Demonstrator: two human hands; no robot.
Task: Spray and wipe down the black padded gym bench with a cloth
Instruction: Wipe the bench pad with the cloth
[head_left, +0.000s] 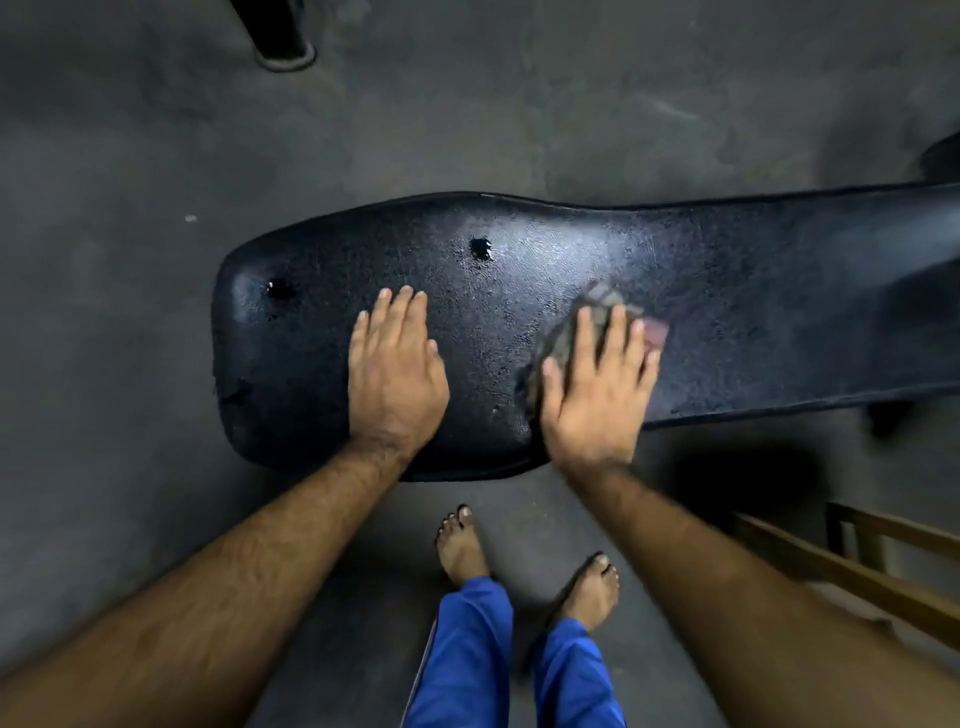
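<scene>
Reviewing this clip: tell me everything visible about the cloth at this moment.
The cloth is a small grey, crumpled rag with a pinkish patch at its right edge. It lies on the black padded bench, near its middle, which looks wet and glossy. The right hand presses flat on it with straight, spread fingers, covering most of it; cloth shows beyond the fingertips and beside the thumb. The left hand rests on the bench apart from it.
</scene>
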